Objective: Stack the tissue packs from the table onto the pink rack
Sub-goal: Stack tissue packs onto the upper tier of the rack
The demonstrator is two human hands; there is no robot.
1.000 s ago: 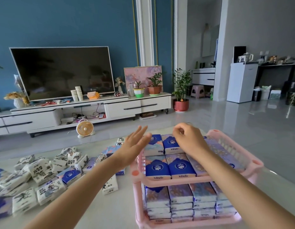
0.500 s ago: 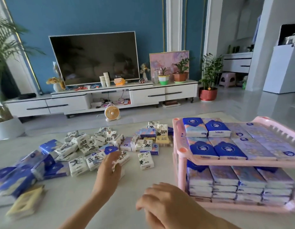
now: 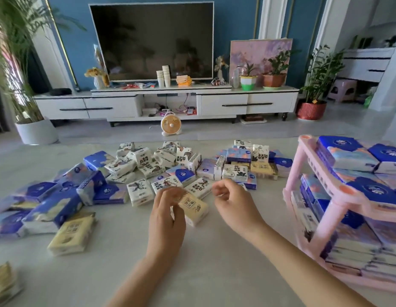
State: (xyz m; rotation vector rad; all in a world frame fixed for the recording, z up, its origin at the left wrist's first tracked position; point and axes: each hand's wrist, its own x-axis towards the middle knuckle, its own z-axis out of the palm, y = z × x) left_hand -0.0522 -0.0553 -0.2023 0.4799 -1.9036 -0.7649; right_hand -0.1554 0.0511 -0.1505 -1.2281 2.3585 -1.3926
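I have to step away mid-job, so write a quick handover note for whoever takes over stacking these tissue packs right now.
Left hand: grips a cream pack by the pile.
Right hand: loosely curled, empty, beside it.
Done: pink rack, on the right, holds blue packs on both shelves.
Left: many loose packs on the table not yet stacked.

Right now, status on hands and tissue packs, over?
Left hand grips cream tissue pack on table. Right hand loosely curled, empty. Pink rack to the right, both shelves loaded. Nothing in the way between.
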